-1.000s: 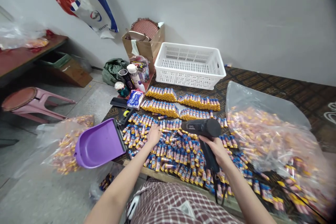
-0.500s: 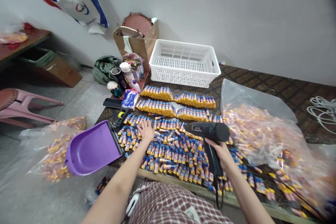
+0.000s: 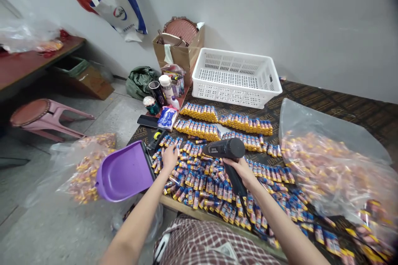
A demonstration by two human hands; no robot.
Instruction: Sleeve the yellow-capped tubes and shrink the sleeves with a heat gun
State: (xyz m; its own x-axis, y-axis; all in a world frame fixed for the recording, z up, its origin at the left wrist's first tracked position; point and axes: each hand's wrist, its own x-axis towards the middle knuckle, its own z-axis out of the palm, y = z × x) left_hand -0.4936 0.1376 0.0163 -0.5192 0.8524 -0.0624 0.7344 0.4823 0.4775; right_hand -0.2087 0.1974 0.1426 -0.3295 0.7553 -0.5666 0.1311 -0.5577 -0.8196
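Note:
My right hand [image 3: 241, 169] grips the handle of a black heat gun [image 3: 222, 149], whose nozzle points left over the small tubes. Many small blue-and-yellow shrink-wrapped tubes [image 3: 214, 180] cover the table below it, lying at mixed angles. At the left part of this spread, my left hand [image 3: 170, 157] is down among the tubes with fingers curled in. A small tube [image 3: 178, 149] shows at its thumb side, seemingly pinched. Behind both hands, neat stacks of the same tubes [image 3: 199, 128] stand in rows.
A white plastic crate [image 3: 236, 95] stands at the back. Clear bags of pink-and-yellow pieces lie right [image 3: 336, 161] and on the left [image 3: 90, 169]. A purple dustpan [image 3: 124, 174] and a tape dispenser [image 3: 156, 138] sit at the left edge. A cord trails from the heat gun.
The view has swung left, so things appear farther right. My left hand's spread fingers have drawn in around a tube. The heat gun has moved left across the tubes, nearer my left hand.

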